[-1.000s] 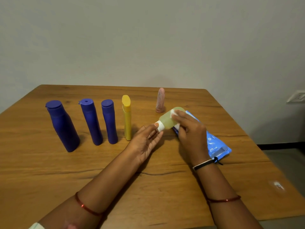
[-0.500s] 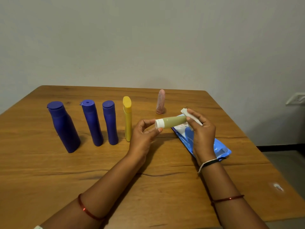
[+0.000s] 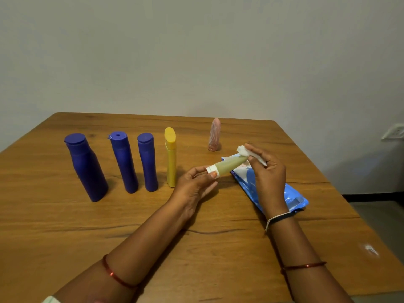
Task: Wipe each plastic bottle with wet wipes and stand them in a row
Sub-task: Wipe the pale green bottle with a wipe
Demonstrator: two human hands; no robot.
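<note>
Right, my left hand (image 3: pixel 194 184) pinches the white cap end of the green bottle (image 3: pixel 229 166), thumb on the near side and fingers curled behind it. It's held off the table (image 3: pixel 65 226), lying almost level, its far end tipped up toward the right. My right hand (image 3: pixel 270 171) has the wipe (image 3: pixel 246 152) pinched between thumb and fingertips, and the bunched wipe is pressed against that far end of the bottle. A strip of wipe trails down across my fingers.

Over on the left, four bottles stand upright in a row: the big blue bottle (image 3: pixel 87 169), the second blue bottle (image 3: pixel 123 161) with a small hole in its cap, the third blue bottle (image 3: pixel 147 161), then the yellow bottle (image 3: pixel 170 157) nearest my left hand. They stand close together but apart, none touching.

Further back, the pink bottle (image 3: pixel 214 134) stands upright by itself, off that row and behind the green one.

Under my right hand and wrist the blue wipes pack (image 3: pixel 293 195) lies flat on the table, running from beneath the green bottle toward the right edge.
</note>
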